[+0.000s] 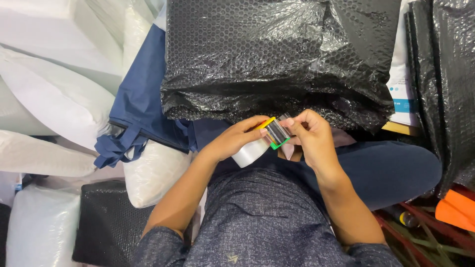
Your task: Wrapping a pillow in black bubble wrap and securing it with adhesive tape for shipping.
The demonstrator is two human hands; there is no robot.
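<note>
My left hand (236, 139) grips a roll of clear packing tape (251, 151) fitted with a small cutter (275, 132) that has a yellow and a green edge. My right hand (311, 136) pinches the free end of the tape at the cutter, thumb and fingers closed on it. Both hands meet just above my lap, in front of a large bundle wrapped in black bubble wrap (277, 59). My forearms run up from the bottom of the picture over a dark patterned shirt.
A navy cloth bag (141, 104) lies left of the bundle. White padded packages (54, 99) pile up at the left, a black padded packet (106, 222) at lower left. More black bubble wrap (452, 84) stands at the right, with an orange object (457, 207) below it.
</note>
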